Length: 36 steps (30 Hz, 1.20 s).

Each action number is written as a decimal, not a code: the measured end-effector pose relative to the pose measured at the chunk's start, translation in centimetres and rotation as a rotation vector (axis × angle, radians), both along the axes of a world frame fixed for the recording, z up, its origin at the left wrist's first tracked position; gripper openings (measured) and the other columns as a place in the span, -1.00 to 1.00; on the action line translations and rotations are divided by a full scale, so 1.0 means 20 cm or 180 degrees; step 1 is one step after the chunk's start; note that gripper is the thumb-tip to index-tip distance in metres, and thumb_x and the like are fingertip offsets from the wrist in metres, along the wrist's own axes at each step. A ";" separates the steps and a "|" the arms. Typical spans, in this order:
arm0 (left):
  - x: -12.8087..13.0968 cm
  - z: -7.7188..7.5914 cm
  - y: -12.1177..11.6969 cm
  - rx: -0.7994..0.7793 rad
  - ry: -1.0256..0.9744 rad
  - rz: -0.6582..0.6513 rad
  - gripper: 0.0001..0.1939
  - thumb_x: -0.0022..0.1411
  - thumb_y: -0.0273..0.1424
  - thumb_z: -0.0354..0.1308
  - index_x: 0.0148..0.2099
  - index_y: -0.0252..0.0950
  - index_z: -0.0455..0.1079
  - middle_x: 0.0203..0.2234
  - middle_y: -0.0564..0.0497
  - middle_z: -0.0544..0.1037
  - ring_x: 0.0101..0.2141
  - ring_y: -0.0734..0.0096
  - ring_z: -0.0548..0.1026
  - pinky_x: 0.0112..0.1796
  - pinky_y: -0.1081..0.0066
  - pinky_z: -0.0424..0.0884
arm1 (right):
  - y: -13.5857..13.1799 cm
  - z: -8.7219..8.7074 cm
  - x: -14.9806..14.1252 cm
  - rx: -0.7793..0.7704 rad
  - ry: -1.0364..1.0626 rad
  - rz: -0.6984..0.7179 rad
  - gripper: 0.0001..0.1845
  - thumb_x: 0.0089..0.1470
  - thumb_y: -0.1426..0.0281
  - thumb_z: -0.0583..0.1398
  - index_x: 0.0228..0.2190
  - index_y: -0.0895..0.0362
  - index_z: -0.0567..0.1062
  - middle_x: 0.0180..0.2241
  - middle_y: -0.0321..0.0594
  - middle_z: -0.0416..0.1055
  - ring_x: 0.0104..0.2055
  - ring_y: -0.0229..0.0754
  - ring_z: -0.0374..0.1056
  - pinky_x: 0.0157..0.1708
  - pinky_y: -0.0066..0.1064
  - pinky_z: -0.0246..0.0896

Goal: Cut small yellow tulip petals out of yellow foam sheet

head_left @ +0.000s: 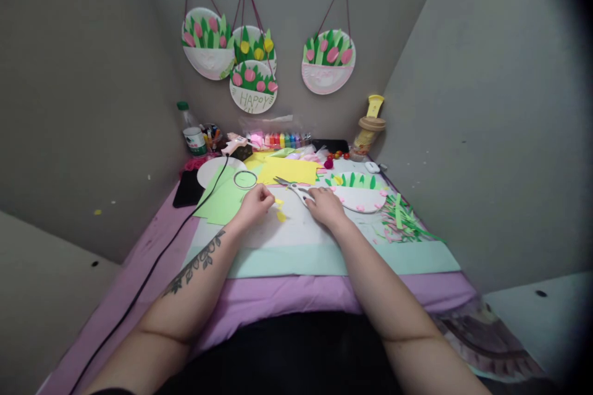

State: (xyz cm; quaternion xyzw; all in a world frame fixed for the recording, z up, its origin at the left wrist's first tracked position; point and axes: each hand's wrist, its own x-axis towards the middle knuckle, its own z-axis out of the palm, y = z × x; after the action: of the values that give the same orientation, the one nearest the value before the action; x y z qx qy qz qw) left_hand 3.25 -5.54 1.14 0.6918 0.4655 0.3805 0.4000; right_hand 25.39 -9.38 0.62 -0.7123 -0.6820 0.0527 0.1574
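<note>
1. Leftmost, a black cable [152,265] ran along the purple cloth [278,296] from about 7 o'clock toward the glue gun [234,143] at the back of the desk [301,231].
2. Next, light green paper [222,197] lay at 11 o'clock of the left hand, with a roll of tape [245,179] on it.
3. The left hand [254,205] rested on the desk, its grip curled closed; a small yellow paper piece [278,202] showed at its fingertips, though whether it was pinched could not be told.
4. Another yellow scrap [281,216] lay just beside, at 5 o'clock of that hand.
5. Between the hands, the scissors [294,187] lay with blades pointing to 10 o'clock over the yellow sheet [290,170].
6. The right hand [327,207] sat flat on the scissors' handle end, fingers loosely bent; a firm hold could not be told.
7. At 2 o'clock of it lay a paper plate [359,199] with green leaves, and further right green paper strips [405,222].
</note>
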 end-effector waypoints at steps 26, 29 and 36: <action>0.08 -0.05 -0.03 -0.0961 -0.1536 0.0323 -0.70 -0.15 -0.35 0.32 -0.29 -0.34 0.52 -0.41 -0.06 0.58 -0.37 0.38 0.50 -0.29 0.39 0.39 | 0.05 -0.01 0.00 0.0491 0.3496 -0.0084 -0.69 0.01 0.11 0.11 -0.32 0.08 0.35 -0.35 -0.19 0.39 -0.29 -0.13 0.33 -0.32 -0.33 0.26; 0.08 -0.04 -0.03 -0.0940 -0.1730 0.0328 -0.72 -0.16 -0.31 0.32 -0.35 -0.33 0.46 -0.48 0.02 0.52 -0.41 0.46 0.47 -0.30 0.43 0.38 | 0.01 0.02 -0.05 0.0274 0.4207 0.0195 -0.58 -0.05 0.03 0.15 -0.27 0.07 0.36 -0.34 -0.19 0.41 -0.37 -0.18 0.35 -0.41 -0.37 0.27; 0.09 -0.02 -0.06 -0.1055 -0.1703 -0.0015 -0.66 -0.11 -0.30 0.27 -0.24 -0.30 0.37 -0.57 0.15 0.40 -0.52 0.56 0.40 -0.37 0.46 0.36 | -0.04 -0.01 -0.20 0.0004 0.4754 0.0242 -0.58 -0.31 0.22 0.37 -0.41 0.13 0.36 -0.55 -0.38 0.32 -0.53 -0.31 0.26 -0.54 -0.48 0.11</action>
State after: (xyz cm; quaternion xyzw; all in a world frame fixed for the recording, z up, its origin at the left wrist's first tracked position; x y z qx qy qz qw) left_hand 5.13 -6.76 0.73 0.4936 0.3978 0.4670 0.6165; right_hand 21.43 -10.13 0.44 -0.4628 -0.4179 0.5274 0.5771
